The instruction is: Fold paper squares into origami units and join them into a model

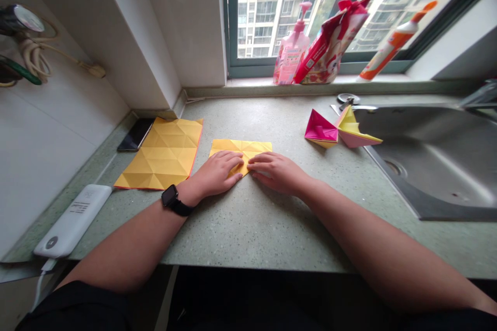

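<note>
A small sheet of yellow origami paper lies on the counter, creased and with its lower part folded towards a point. My left hand, with a black smartwatch at the wrist, rests on the paper's left side with the fingers stretched out and the thumb apart. My right hand lies on its right side, fingers extended and slightly spread. The fingertips of both hands nearly meet over the middle. My palms hide the lower corners of the paper.
Left of my hands lies a larger creased yellow sheet, partly over a phone. A white power bank is nearer. Folded pink and yellow paper pieces stand by the steel sink. A pump bottle stands on the sill.
</note>
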`<state>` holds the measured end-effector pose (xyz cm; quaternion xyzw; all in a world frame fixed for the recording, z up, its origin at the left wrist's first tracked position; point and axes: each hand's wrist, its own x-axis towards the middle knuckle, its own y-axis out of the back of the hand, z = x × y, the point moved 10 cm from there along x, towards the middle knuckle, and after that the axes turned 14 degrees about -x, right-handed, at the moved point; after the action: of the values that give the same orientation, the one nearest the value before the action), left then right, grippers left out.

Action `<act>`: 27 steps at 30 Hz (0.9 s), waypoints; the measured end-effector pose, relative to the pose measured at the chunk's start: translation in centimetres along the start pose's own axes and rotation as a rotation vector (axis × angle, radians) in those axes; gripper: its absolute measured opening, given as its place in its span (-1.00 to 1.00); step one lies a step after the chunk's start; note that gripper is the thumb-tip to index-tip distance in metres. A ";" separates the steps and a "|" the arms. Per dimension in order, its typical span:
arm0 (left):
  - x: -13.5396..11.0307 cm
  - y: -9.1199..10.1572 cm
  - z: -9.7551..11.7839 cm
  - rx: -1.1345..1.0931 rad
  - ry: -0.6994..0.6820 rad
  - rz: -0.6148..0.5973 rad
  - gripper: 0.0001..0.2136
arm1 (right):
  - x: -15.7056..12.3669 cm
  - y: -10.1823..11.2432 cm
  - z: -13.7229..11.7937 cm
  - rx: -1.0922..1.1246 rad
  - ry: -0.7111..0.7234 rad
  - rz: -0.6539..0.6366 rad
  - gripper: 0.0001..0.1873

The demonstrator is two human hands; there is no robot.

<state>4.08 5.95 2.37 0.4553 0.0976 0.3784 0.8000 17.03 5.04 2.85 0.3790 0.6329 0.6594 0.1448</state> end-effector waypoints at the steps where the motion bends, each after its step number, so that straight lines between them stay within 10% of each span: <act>1: 0.0 0.0 -0.1 -0.009 0.001 0.000 -0.67 | 0.0 0.1 -0.1 0.002 0.007 0.001 -0.75; 27: 0.6 0.3 -1.1 -0.015 0.074 0.024 -0.76 | -0.1 -0.1 -2.5 0.054 0.075 -0.085 -0.76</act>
<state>3.77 7.17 2.07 0.4359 0.1187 0.4053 0.7947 15.39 3.21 2.91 0.3304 0.6709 0.6493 0.1385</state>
